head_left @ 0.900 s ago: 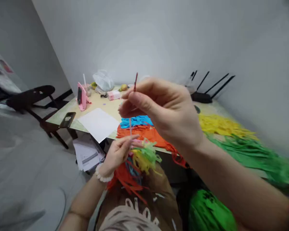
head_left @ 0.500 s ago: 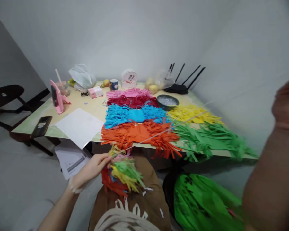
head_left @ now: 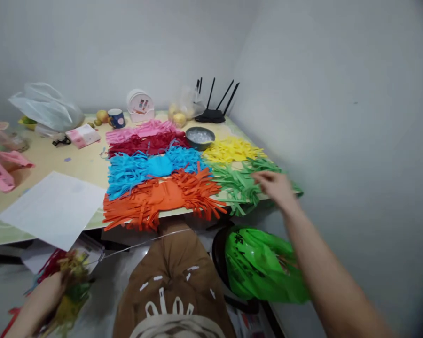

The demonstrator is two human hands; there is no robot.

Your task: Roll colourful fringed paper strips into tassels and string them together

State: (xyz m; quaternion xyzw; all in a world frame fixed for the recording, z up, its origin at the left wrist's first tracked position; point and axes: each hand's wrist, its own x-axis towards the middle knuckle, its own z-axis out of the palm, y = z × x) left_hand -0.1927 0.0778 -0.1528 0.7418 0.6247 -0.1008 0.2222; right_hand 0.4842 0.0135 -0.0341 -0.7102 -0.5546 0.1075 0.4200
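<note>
My left hand (head_left: 52,286), blurred at the lower left, is closed around a bundle of paper tassels (head_left: 74,277) in red, yellow, green and blue. A thin pale string (head_left: 144,242) runs from the bundle across my lap and fades from sight toward the right. Over the green fringed paper (head_left: 241,180), my right hand (head_left: 273,185) has its fingers pinched together; what they hold is too blurred to make out. Fringed sheets in orange (head_left: 167,195), blue (head_left: 160,165), dark red (head_left: 151,143), pink (head_left: 144,130) and yellow (head_left: 234,149) lie on the table.
A white sheet (head_left: 56,206) overhangs the table's front edge. Farther back are a dark bowl (head_left: 200,137), a mug (head_left: 116,118), a black router (head_left: 211,115) and a plastic bag (head_left: 49,108). A green bag (head_left: 261,267) rests on a stool at right.
My right hand has come down from the raised far right to over the green paper. My left hand has carried the tassels left, off my lap. The view has turned right.
</note>
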